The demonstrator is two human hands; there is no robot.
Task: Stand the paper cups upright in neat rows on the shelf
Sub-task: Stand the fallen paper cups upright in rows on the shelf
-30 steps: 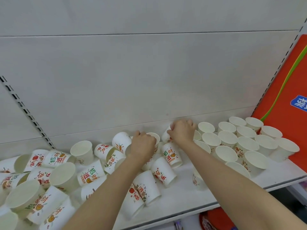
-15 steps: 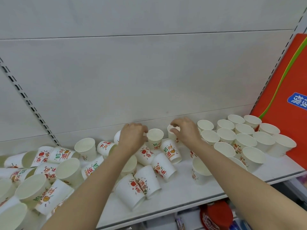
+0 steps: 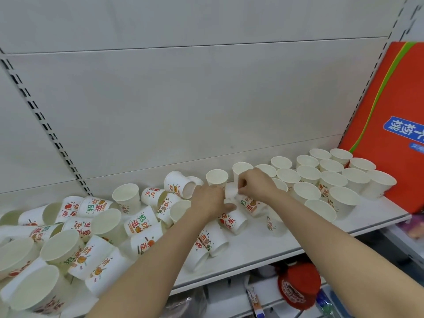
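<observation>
Several white paper cups [image 3: 330,177] stand upright in rows at the right of the shelf [image 3: 250,249]. Two more upright cups [image 3: 216,177] stand at the back, in the middle. A heap of printed cups [image 3: 91,228] lies tipped over across the left half. My right hand [image 3: 257,184] is curled, its fingertips pinching the rim end of a lying printed cup [image 3: 250,204]. My left hand [image 3: 207,200] is just beside it, back to the camera, with its thumb resting on another lying cup [image 3: 232,222]. Its fingers are hidden.
A tall red box [image 3: 390,125] leans against the shelf's right end, close behind the upright rows. The grey back panel [image 3: 206,106] rises right behind the cups. Below the shelf's front edge, a lower level holds a red package [image 3: 298,288] and other goods.
My left hand has left an upright cup at the back and come right and nearer, onto the lying cups. My right hand has dropped from the back cup to a lying printed cup.
</observation>
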